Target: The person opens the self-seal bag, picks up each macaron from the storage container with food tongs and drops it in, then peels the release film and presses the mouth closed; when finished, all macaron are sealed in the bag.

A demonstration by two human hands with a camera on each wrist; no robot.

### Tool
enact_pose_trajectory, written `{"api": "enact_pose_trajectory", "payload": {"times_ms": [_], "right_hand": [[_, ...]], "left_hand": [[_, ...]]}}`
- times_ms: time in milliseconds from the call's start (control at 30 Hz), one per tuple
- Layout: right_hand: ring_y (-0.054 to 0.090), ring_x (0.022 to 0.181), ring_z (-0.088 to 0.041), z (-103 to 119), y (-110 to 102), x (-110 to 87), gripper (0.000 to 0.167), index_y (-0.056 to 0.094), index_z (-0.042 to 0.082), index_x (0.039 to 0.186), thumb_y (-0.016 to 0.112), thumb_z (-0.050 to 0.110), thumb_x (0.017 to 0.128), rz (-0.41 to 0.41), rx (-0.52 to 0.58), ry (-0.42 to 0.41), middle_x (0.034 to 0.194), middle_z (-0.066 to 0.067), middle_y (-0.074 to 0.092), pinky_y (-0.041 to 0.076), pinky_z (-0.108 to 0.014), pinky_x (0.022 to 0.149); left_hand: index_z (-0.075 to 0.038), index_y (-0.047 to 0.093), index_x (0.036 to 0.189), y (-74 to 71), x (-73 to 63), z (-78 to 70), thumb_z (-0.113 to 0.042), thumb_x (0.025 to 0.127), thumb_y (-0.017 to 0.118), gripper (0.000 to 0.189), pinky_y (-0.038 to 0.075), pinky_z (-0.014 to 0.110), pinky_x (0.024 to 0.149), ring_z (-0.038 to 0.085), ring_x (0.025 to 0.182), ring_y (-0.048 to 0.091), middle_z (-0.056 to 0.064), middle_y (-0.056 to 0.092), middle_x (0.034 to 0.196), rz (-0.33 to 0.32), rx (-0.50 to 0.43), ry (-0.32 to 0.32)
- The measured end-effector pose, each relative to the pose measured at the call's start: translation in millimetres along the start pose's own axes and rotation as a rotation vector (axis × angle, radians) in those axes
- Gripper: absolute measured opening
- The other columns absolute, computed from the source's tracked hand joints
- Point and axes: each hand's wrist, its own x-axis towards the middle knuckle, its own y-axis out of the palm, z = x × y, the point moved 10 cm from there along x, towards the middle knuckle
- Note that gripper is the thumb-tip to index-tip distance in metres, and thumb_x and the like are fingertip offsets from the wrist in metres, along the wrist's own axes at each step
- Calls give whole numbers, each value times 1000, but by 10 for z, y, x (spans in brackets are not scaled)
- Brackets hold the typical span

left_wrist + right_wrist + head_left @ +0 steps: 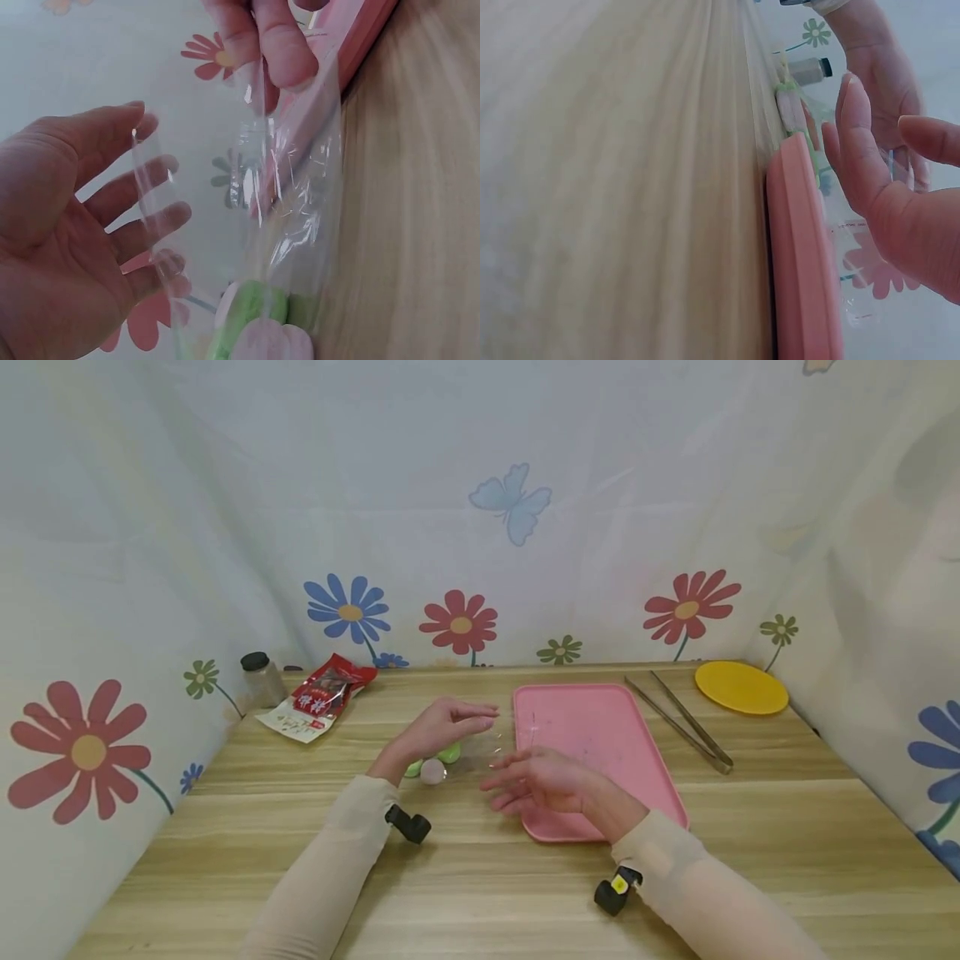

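A clear plastic bag [289,202] stretches between my two hands above the table. My left hand [442,729] pinches one edge of it between thumb and forefinger, the other fingers extended. Opposite, my right hand [551,779] has its fingers loosely extended, their tips at the bag's other side; thumb and fingers stand apart in the right wrist view. Green pieces [259,301] and a pale pink piece [271,341] show at the bag's lower end; whether they lie inside it, I cannot tell. The right forearm and hand are over a pink tray [585,714].
Metal tongs [690,727] lie right of the tray, with a yellow plate [741,687] beyond. A red and white food packet [326,696] and a dark-lidded jar [262,681] are at the back left. A patterned cloth [480,560] hangs behind the table.
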Motion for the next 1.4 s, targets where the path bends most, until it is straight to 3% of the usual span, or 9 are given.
{"api": "enact_pose_trajectory", "payload": {"times_ms": [233, 333, 433, 533, 700, 800, 1033, 1233, 1400], "right_hand": [[71, 99, -29, -3, -19, 1, 47, 35, -15, 144, 47, 6, 103, 12, -2, -8, 141, -31, 50, 56, -43, 91], [70, 100, -31, -5, -11, 2, 45, 37, -15, 142, 46, 7, 103, 16, -12, -11, 142, -30, 49, 56, -43, 91], [70, 103, -33, 0, -3, -4, 46, 35, -15, 143, 46, 7, 104, 23, -23, -13, 144, -30, 48, 55, -44, 92], [69, 105, -35, 5, 23, -11, 49, 33, -15, 145, 46, 7, 104, 32, -27, -11, 145, -29, 47, 55, -44, 92], [69, 105, -35, 27, 32, -29, 50, 32, -16, 146, 46, 7, 104, 29, -37, -8, 145, -29, 47, 57, -43, 89], [68, 106, -36, 22, 30, -33, 50, 32, -16, 145, 47, 7, 103, 32, -37, -1, 145, -29, 47, 57, -43, 89], [69, 104, -35, 4, 25, -57, 48, 36, -17, 142, 49, 7, 102, 62, -62, 12, 142, -29, 50, 56, -43, 89], [72, 97, -32, 41, -57, -106, 44, 43, -17, 137, 50, 10, 102, 70, -137, 21, 136, -28, 56, 58, -41, 84], [72, 86, -27, 35, -192, -139, 33, 58, -14, 123, 57, 9, 99, 77, -216, 43, 121, -29, 65, 60, -40, 78]], "left_hand": [[-13, 59, 140, -127, 163, 36, -29, 105, 54, 39, 42, 46, 109, 23, 133, 51, 2, 60, 140, -40, 13, -6], [-9, 53, 145, -173, 320, 87, -21, 106, 50, 41, 39, 44, 111, 25, 135, 48, 7, 55, 145, -35, 100, 8], [-6, 47, 149, -183, 482, 217, -17, 106, 50, 44, 40, 44, 111, 28, 135, 48, 14, 51, 147, 9, 193, -28], [-3, 47, 147, -154, 541, 402, -15, 104, 53, 45, 43, 44, 108, 29, 129, 53, 18, 55, 142, 95, 238, -124], [-3, 57, 139, -131, 552, 585, -18, 100, 59, 42, 46, 45, 104, 26, 117, 58, 12, 62, 132, 165, 275, -235], [-6, 65, 131, -142, 559, 601, -21, 99, 63, 35, 49, 43, 99, 24, 107, 59, 8, 66, 121, 155, 293, -240], [-7, 76, 107, -155, 529, 671, -24, 98, 64, 23, 51, 30, 72, 18, 80, 59, 4, 70, 92, 164, 331, -241], [-3, 74, 96, -303, 456, 767, -21, 97, 63, 21, 44, 28, 62, 15, 68, 51, 1, 61, 78, 130, 273, -290], [-5, 71, 83, -336, 391, 873, -23, 94, 65, 22, 41, 30, 61, 17, 63, 47, 1, 52, 67, 177, 228, -370]]}}
